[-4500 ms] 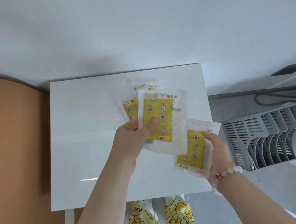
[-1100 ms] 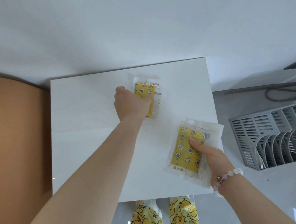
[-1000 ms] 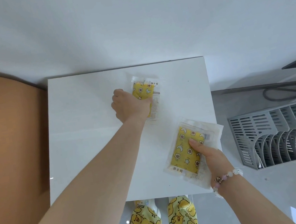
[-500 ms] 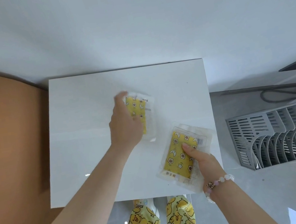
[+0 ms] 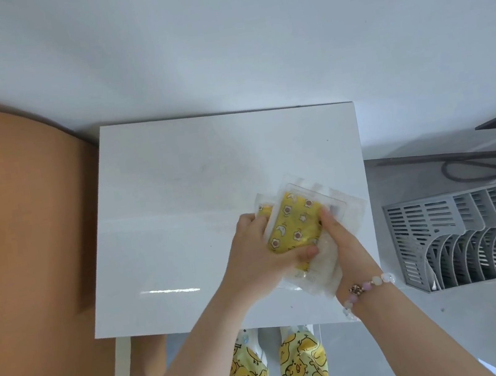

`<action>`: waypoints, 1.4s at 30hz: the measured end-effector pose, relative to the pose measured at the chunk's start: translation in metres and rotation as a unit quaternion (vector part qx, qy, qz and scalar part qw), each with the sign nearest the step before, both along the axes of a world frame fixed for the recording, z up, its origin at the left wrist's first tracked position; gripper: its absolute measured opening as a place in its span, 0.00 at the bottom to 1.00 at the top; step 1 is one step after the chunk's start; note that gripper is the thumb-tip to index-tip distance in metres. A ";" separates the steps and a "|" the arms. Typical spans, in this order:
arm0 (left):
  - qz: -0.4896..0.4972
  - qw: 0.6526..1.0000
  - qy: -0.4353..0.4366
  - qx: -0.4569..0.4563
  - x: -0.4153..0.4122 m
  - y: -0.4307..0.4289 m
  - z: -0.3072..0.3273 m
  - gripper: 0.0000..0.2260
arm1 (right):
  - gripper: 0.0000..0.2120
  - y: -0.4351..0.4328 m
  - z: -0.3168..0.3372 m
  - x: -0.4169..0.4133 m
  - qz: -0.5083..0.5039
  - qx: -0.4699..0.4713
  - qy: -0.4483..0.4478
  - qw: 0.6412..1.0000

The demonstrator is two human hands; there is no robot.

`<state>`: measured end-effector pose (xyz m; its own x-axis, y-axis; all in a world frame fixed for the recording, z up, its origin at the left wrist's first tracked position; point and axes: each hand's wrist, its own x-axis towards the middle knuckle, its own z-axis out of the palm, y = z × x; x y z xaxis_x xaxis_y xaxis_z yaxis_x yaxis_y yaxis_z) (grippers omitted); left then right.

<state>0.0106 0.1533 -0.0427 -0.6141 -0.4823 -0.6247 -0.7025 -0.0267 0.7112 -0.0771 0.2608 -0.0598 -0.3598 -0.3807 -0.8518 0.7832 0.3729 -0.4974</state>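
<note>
light: shining bright, even | glare: streak glinting on tabletop (image 5: 174,183) left of left grip (image 5: 259,259) | edges: bowing outward

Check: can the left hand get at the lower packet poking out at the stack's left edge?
Likely yes. The left hand holds that edge, right beside the lower packet. Only the top packet overlaps it; the right hand grips the opposite side.

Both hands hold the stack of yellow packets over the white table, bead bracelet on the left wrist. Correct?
No. The head view shows the bead bracelet on the right wrist, not the left. Otherwise yes: left hand and right hand both hold the stack of yellow packets over the white table.
</note>
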 end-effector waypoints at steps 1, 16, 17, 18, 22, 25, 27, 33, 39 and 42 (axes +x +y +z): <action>0.011 1.000 0.010 -0.003 0.003 -0.002 -0.001 0.19 | 0.47 0.002 -0.002 0.000 -0.010 -0.006 -0.008 1.000; 0.266 0.962 0.040 0.048 0.045 -0.012 0.004 0.06 | 0.08 -0.005 0.021 0.009 0.007 0.058 0.018 0.998; 0.280 0.957 0.039 0.063 0.049 -0.015 0.011 0.11 | 0.07 -0.005 0.028 0.008 0.015 0.067 0.024 0.997; 0.292 0.952 0.032 0.083 0.054 -0.017 0.017 0.17 | 0.06 -0.005 0.038 0.009 0.022 0.079 0.031 0.996; 0.333 0.922 -0.040 0.195 0.084 -0.023 0.042 0.26 | 0.06 -0.006 0.082 0.013 0.063 0.099 0.029 0.993; 0.412 0.867 -0.032 0.279 0.117 -0.028 0.071 0.17 | 0.10 -0.018 0.114 0.019 0.148 0.078 -0.002 0.986; 0.432 0.851 -0.009 0.297 0.141 -0.027 0.092 0.08 | 0.08 -0.029 0.137 0.027 0.213 0.072 -0.005 0.974; 0.514 0.821 0.043 0.246 0.212 -0.017 0.147 0.09 | 0.10 -0.084 0.198 0.065 0.375 0.049 0.037 0.925; 0.609 0.773 0.073 0.164 0.289 0.005 0.197 0.11 | 0.16 -0.131 0.233 0.157 0.544 0.025 0.074 0.835; 0.673 0.718 0.105 0.145 0.328 0.024 0.224 0.09 | 0.18 -0.142 0.253 0.216 0.609 -0.007 0.058 0.791</action>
